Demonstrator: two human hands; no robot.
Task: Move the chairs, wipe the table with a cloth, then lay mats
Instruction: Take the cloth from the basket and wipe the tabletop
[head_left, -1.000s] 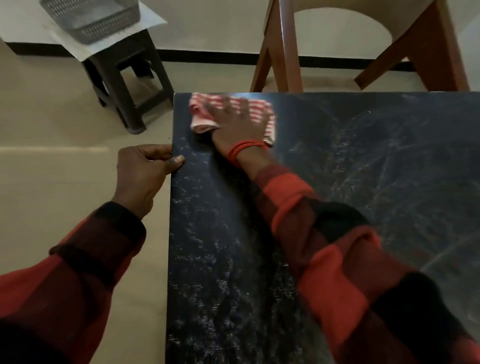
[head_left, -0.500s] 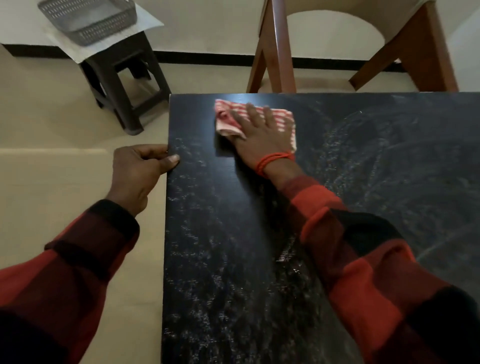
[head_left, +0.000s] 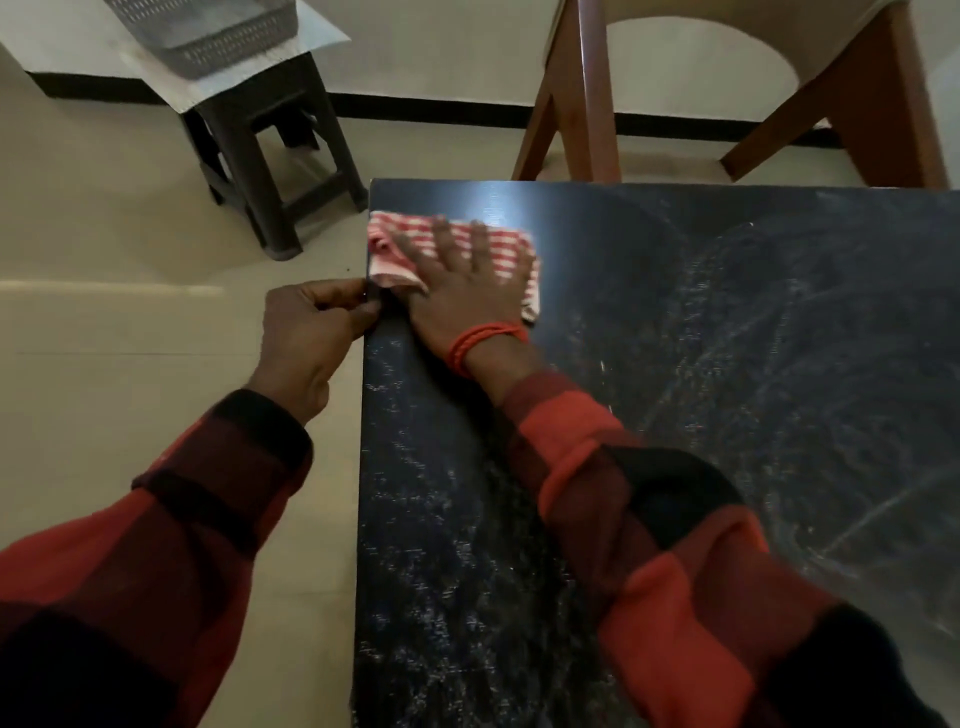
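At the far left corner: we see the red-and-white striped cloth (head_left: 511, 249) lying flat on the dark tabletop (head_left: 727, 415), its left end touching the tabletop's left edge.
Head view, right hand: our right hand (head_left: 462, 291) lies on the cloth with fingers straight and spread, pressing it down; nothing is curled round it.
Head view, left hand: our left hand (head_left: 311, 338) sits at the left edge of the tabletop, just beside the cloth, fingers curled with the tips at the rim. We read it as gripping the edge to steady it, though the contact is partly hidden.
Head view, surroundings: a wooden chair (head_left: 727, 104) stands beyond the far edge, pulled clear of the tabletop. A dark stool (head_left: 270, 150) at far left carries a grey basket (head_left: 208, 31) on a pale sheet.
Change: half a second ago the cloth was further right, away from the edge; it has swept back left to the corner, and the left hand has closed in beside it.
Meaning for the task: we judge the wiping step to be under way, working the far left corner. Streaks and pale specks cover the near part of the tabletop, so more passes look needed.
Mats: none in view; that step is not yet begun.
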